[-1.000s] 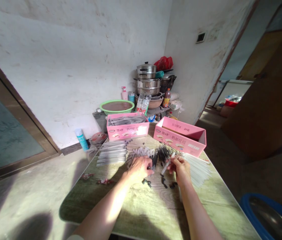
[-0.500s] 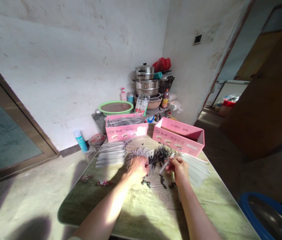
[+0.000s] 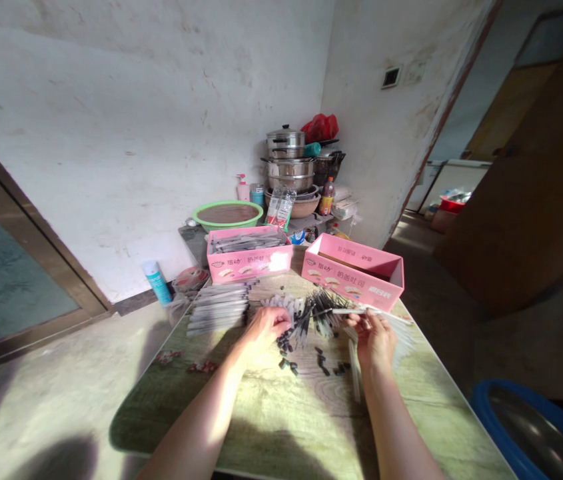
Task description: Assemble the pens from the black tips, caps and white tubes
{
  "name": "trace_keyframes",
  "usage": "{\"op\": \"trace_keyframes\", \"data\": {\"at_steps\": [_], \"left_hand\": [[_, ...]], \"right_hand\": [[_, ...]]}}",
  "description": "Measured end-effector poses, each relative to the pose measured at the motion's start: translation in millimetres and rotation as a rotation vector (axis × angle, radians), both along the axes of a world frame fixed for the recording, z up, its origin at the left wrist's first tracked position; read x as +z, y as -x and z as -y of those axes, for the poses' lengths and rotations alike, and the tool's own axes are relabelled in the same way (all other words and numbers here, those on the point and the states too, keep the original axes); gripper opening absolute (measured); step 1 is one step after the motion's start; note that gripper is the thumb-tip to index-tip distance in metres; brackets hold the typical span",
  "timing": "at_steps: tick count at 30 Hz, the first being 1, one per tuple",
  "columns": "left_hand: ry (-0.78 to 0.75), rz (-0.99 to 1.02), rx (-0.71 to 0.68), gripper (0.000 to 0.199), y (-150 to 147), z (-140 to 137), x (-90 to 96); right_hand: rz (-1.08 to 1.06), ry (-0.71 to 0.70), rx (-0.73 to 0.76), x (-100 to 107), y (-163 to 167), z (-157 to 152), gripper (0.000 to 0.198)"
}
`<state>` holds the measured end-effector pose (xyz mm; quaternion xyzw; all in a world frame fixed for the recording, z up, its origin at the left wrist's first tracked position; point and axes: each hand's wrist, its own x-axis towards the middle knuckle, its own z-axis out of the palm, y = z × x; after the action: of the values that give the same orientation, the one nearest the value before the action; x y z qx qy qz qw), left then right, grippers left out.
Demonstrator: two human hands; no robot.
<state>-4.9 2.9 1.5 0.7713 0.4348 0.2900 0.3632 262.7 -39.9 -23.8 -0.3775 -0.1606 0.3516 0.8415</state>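
Note:
My right hand (image 3: 375, 337) pinches a slim whitish pen barrel (image 3: 348, 311), held almost level with its dark end pointing left over black-tipped refills (image 3: 324, 310). My left hand (image 3: 265, 328) is curled with thumb and fingers together beside a pile of small whitish pen parts (image 3: 286, 303); whatever it grips is hidden. Small black caps (image 3: 285, 343) lie by its fingertips, and more black caps (image 3: 322, 360) are scattered nearer me. Clear barrels (image 3: 402, 343) fan out beneath and beyond my right hand. On the left, finished-looking pens (image 3: 221, 307) lie in a row.
Two pink boxes stand at the table's far edge: the left box (image 3: 248, 267) holds many pens, the right box (image 3: 354, 283) shows a brown inside. Behind them are a green basin (image 3: 228, 225) and stacked steel pots (image 3: 288, 173). A blue tub (image 3: 486, 407) sits right of the table (image 3: 281, 413).
My right hand has shifted right, and its barrel has swung from a steep slant to nearly level. My left hand has drawn slightly left, uncovering black caps. The view has shifted a little.

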Motion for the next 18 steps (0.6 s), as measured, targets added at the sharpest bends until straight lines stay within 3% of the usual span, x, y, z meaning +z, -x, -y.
{"op": "trace_keyframes", "data": {"at_steps": [11, 15, 18], "left_hand": [[-0.019, 0.006, -0.031, 0.013, 2, 4, 8.0], [-0.002, 0.039, -0.021, 0.013, -1, 3, 2.6], [0.108, 0.156, 0.015, 0.011, -7, 0, -6.9]], "right_hand": [[0.027, 0.005, 0.011, 2, 3, 2, 0.040], [0.019, 0.006, 0.065, 4, 8, 2, 0.040], [0.026, 0.039, 0.142, 5, 15, 3, 0.038]]}}
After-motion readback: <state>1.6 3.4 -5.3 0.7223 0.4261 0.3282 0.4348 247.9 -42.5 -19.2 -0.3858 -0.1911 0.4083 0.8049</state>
